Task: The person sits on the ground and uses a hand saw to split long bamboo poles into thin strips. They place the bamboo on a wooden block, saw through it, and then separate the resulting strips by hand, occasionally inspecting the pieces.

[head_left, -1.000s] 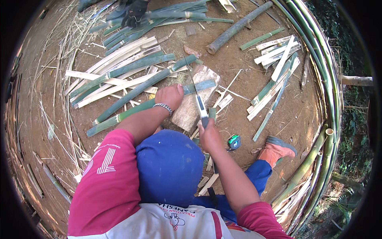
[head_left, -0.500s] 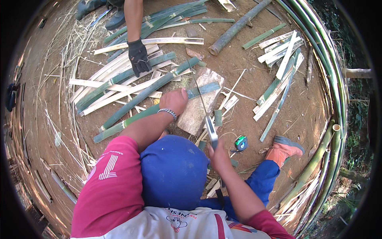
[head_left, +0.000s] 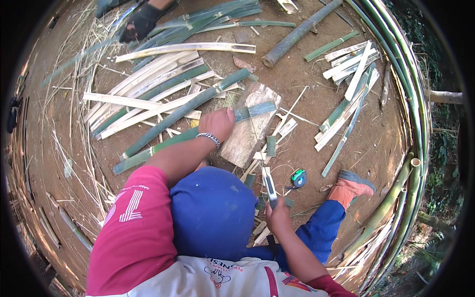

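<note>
My left hand [head_left: 217, 124], with a chain bracelet at the wrist, is closed on a green bamboo pole [head_left: 261, 109]. Its far end rests across a flat wooden block [head_left: 241, 143]. My right hand [head_left: 278, 215] grips the handle of a hand saw [head_left: 270, 187]. The thin blade, seen nearly edge-on, stretches up to the pole, just right of my left hand. A short green bamboo piece [head_left: 271, 146] lies beside the block. My bent blue knee [head_left: 213, 213] hides the near part of the ground.
A tape measure [head_left: 298, 178] lies right of the saw. Split bamboo [head_left: 148, 79] is piled at left, with another pile [head_left: 349, 94] at right. A co-worker's gloved hand [head_left: 141, 22] holds a bamboo piece at upper left. Long poles [head_left: 413, 99] curve along the right side.
My right hand has drawn the saw back toward me and slightly right. My left hand stays on the pole. The co-worker's gloved hand has moved up and left, taking a green bamboo piece off the pile.
</note>
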Action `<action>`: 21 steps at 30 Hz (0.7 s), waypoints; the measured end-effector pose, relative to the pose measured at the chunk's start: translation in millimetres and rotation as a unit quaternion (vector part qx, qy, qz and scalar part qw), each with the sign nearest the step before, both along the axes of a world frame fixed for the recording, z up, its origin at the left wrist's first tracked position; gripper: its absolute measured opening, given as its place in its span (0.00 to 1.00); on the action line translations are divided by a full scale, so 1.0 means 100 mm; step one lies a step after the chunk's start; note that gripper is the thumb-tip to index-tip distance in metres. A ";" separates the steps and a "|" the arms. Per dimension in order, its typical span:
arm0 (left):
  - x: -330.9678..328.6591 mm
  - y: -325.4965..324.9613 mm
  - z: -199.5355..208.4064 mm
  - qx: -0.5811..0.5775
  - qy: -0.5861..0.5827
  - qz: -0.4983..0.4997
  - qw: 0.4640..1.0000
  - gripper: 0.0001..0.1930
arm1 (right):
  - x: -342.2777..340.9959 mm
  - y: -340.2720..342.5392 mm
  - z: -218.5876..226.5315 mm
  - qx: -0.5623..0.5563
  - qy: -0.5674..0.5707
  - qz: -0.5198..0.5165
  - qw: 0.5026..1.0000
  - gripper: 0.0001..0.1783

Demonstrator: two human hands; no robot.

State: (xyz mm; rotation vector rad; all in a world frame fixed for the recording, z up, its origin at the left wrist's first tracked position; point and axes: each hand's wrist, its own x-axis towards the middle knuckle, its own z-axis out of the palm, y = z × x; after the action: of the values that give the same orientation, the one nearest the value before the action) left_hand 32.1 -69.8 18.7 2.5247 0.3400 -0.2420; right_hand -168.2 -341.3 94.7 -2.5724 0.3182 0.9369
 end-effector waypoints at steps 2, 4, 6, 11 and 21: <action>0.01 -0.03 0.04 -0.003 0.015 -0.002 1.000 0.25 | -0.07 -0.12 -0.11 -0.003 -0.012 0.008 1.000 0.27; -0.01 0.00 0.10 -0.009 0.015 -0.016 1.000 0.25 | 0.10 0.02 -0.15 0.004 -0.017 0.013 1.000 0.27; 0.03 -0.04 0.05 -0.009 0.004 -0.019 1.000 0.25 | 0.88 0.43 -0.27 0.029 -0.059 0.023 0.998 0.26; 0.04 0.00 0.08 0.000 -0.004 -0.009 1.000 0.25 | 1.09 0.63 -0.02 0.015 -0.013 0.015 1.000 0.27; 0.06 -0.10 0.08 0.007 0.008 -0.012 1.000 0.25 | 1.41 0.68 -0.18 0.041 -0.070 0.042 0.996 0.23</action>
State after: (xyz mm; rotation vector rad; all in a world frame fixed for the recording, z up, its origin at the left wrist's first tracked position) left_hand 38.3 -80.0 27.0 2.5438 0.3195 -0.2699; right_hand -27.6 -273.5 76.7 -2.5757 0.1307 0.7764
